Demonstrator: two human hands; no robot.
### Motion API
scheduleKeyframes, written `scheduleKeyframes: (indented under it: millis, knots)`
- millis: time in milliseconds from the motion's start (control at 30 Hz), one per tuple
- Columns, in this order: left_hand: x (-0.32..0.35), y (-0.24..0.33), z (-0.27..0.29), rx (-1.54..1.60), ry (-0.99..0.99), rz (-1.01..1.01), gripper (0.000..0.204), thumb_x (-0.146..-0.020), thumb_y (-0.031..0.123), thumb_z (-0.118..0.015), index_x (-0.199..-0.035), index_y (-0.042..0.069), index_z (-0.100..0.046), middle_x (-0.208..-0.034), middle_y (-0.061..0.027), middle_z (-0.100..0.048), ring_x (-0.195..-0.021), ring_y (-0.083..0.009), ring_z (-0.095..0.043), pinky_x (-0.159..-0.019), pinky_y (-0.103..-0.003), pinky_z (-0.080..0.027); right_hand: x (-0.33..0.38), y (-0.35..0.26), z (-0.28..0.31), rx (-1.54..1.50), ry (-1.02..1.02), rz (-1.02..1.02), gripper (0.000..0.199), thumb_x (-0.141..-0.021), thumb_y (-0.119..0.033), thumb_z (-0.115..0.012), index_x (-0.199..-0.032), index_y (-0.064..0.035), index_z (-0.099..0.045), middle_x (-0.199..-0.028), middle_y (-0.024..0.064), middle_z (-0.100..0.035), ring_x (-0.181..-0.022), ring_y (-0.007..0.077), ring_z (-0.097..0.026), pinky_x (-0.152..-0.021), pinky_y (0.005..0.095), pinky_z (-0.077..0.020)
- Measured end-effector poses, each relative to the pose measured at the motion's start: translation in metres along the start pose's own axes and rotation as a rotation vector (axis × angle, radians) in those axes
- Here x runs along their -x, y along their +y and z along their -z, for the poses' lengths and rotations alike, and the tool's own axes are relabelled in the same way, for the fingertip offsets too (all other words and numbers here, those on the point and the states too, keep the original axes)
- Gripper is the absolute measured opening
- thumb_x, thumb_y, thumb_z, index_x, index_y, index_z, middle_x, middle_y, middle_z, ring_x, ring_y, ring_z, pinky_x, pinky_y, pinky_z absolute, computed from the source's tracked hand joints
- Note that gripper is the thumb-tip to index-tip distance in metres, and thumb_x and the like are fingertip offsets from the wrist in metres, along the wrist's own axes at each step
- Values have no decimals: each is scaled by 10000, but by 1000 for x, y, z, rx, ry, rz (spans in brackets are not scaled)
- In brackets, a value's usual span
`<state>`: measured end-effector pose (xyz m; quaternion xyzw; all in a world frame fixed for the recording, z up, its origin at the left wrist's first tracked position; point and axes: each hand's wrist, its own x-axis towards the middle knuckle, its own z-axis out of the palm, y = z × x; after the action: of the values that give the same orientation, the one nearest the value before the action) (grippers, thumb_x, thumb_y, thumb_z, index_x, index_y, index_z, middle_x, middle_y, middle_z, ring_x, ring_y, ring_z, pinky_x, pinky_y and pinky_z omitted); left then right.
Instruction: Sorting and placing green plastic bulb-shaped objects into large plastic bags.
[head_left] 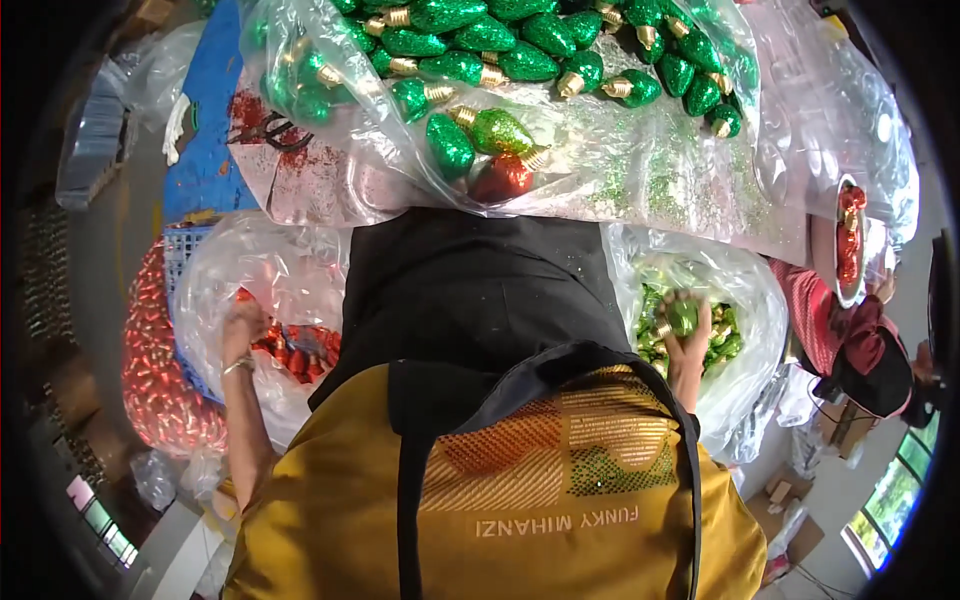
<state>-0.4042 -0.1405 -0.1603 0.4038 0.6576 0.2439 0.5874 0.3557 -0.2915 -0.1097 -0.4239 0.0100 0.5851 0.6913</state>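
Observation:
At the left, my left hand (243,322) is in a clear plastic bag (215,270) of red bulb-shaped ornaments (300,350). Its fingers are closed, and a bit of a red ornament (244,295) shows at their tips. On the other side, my right hand (692,345) has its fingers around a light green bulb ornament (682,318), above a clear bag (755,310) of similar green ornaments (725,335). In front of me, on the table, two green ornaments (450,145) (501,131) and a red one (503,178) lie close together on plastic sheeting.
Many dark green glitter ornaments (525,60) are heaped on the table (700,210), with scattered glitter. Scissors (275,132) lie at its left. A full sack of red ornaments (160,370) stands beside a blue crate (185,250). Another person (860,350) is at the right.

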Motion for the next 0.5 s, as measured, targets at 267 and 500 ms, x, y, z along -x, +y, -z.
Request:
scheduleKeyframes:
  millis: [267,500]
  knots:
    - [-64,-252,-55,-1782,-392,-272,418,-785,346,-567,-1079,50,-594,-939,-214,-642,-825,-416,-621,-766,-422,-505,-129,-12,-249,2151,-449,1116,422,-751,-175,-627,-1157,-89,-549,-1037,123,-587,-926,305,-595,-764,372,-484]
    - [-34,-186,-109,-814,-16,160,331,-761,258,-535,-913,-15,-643,-820,-238,-646,-871,-393,-628,-774,-471,-479,-229,28,-291,2779,-342,1207,286,-827,-176,-552,-1108,-128,-535,-1034,93,-573,-896,267,-617,-735,419,-495]
